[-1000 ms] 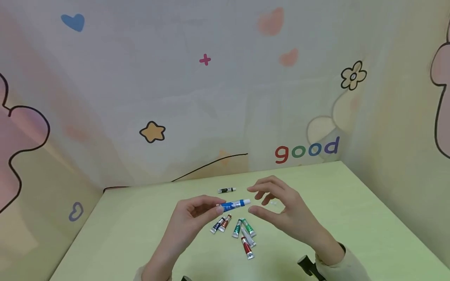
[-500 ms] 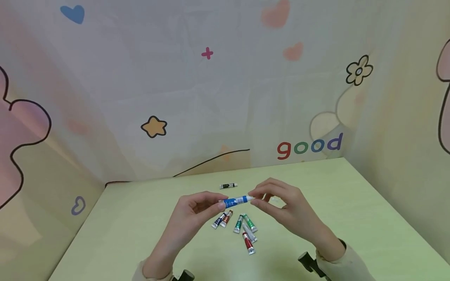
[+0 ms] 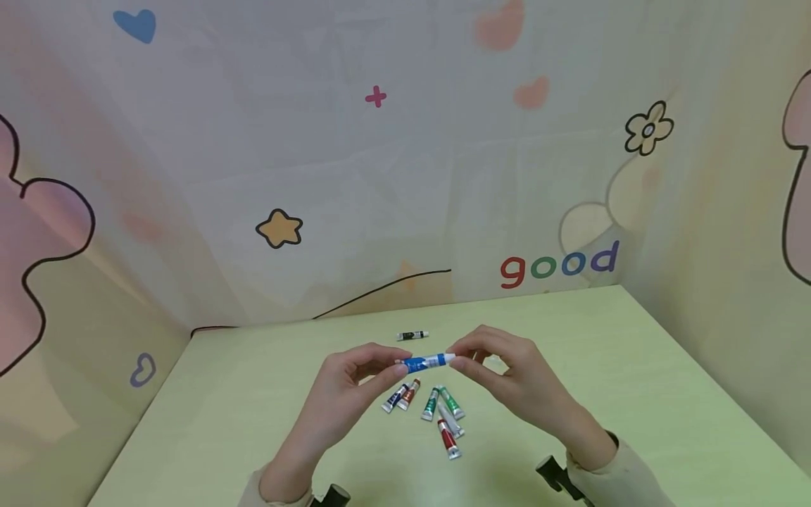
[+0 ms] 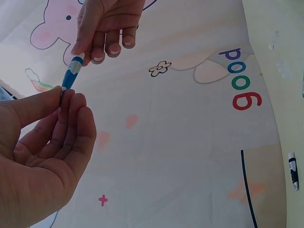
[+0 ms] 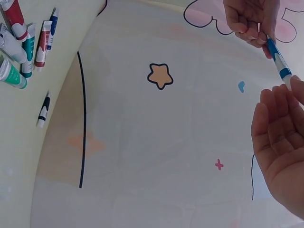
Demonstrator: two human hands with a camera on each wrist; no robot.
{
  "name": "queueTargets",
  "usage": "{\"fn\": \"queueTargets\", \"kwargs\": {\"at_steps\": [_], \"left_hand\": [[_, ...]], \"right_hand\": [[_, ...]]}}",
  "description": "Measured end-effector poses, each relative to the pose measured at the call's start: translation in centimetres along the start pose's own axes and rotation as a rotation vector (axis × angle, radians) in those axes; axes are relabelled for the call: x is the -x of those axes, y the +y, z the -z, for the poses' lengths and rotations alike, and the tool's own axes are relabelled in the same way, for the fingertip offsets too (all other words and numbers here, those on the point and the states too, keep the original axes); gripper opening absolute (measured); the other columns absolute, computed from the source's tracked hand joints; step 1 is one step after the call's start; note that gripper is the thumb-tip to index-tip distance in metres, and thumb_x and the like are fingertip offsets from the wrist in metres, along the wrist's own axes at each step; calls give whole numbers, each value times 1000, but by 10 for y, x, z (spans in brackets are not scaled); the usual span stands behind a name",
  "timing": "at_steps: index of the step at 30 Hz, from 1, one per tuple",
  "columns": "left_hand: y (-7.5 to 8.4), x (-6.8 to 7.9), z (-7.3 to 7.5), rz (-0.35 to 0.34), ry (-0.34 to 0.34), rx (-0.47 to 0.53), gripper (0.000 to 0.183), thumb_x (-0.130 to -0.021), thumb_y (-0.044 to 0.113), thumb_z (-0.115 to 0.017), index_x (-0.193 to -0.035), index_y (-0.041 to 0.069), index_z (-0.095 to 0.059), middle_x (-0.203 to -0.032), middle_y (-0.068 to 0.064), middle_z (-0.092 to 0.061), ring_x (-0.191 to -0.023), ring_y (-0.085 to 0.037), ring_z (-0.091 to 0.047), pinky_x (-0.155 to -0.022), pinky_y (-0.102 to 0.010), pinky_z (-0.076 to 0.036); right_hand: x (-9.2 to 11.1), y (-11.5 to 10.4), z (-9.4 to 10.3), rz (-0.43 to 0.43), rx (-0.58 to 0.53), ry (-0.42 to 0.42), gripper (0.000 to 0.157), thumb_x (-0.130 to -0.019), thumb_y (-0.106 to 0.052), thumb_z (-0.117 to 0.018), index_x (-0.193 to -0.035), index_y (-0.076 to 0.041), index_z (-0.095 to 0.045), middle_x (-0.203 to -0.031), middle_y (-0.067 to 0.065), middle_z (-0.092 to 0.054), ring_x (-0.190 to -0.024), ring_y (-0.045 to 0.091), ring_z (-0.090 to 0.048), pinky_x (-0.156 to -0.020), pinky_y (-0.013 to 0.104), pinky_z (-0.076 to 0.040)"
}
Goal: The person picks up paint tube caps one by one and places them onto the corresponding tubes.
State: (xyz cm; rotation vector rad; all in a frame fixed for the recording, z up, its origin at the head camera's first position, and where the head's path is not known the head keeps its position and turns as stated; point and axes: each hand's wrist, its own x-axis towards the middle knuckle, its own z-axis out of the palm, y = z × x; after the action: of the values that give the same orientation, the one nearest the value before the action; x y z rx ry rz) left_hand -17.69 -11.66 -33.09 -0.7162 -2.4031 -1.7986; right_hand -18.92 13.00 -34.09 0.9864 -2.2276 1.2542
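Observation:
A blue paint tube (image 3: 426,362) with a white cap is held level above the table, between both hands. My left hand (image 3: 345,394) pinches its flat tail end between thumb and fingers. At the other end, my right hand (image 3: 516,370) pinches the white cap with thumb and forefinger, partly covering it. In the left wrist view the blue tube (image 4: 72,72) spans from one hand to the other. The right wrist view shows the white cap end of the blue tube (image 5: 285,72) at the right fingertips.
Below the hands lie several paint tubes: dark blue (image 3: 395,398), brown (image 3: 409,394), two green, a silvery one (image 3: 450,420) and a red one (image 3: 448,439). A black tube (image 3: 412,336) lies farther back on the pale green table (image 3: 253,422). A printed cloth (image 3: 380,176) hangs behind.
My right hand has come in from the right and its fingers have closed on the tube's white cap. The left hand keeps its grip on the tail. The head view has shifted slightly.

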Motion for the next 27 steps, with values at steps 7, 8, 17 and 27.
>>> {"fn": "queueTargets", "kwargs": {"at_steps": [7,8,17,27], "left_hand": [[-2,-1,-2,-21,-18,-31,20,-86,32,-66,-103,21,-70,-89,7,-68,-83,-16,-64,-75,-34,-51],[-2,-1,-2,-20,-20,-35,21,-86,32,-66,-103,21,-70,-89,7,-68,-83,-16,-64,-75,-34,-51],[-4,0,-3,-5,-28,-70,22,-87,31,-65,-104,19,-69,-88,8,-69,-82,-13,-64,-78,-34,-50],[-15,-4,-7,-59,9,-175,17,-87,28,-65,-103,23,-69,-89,14,-66,-83,-7,-63,-80,-33,-49]], "right_hand": [[2,3,1,-2,9,-15,9,-87,-17,-66,-94,-23,-67,-85,-13,-60,-74,8,-55,-59,25,-47],[2,3,2,-5,12,-26,7,-87,-19,-65,-93,-23,-67,-84,-14,-60,-74,8,-54,-59,25,-47],[4,4,0,-50,51,-89,5,-90,-28,-61,-91,-26,-65,-79,-16,-56,-68,7,-51,-53,23,-44],[4,1,-6,-237,66,-122,25,-92,-42,-53,-91,-21,-66,-73,-9,-57,-65,10,-52,-52,24,-45]]}}
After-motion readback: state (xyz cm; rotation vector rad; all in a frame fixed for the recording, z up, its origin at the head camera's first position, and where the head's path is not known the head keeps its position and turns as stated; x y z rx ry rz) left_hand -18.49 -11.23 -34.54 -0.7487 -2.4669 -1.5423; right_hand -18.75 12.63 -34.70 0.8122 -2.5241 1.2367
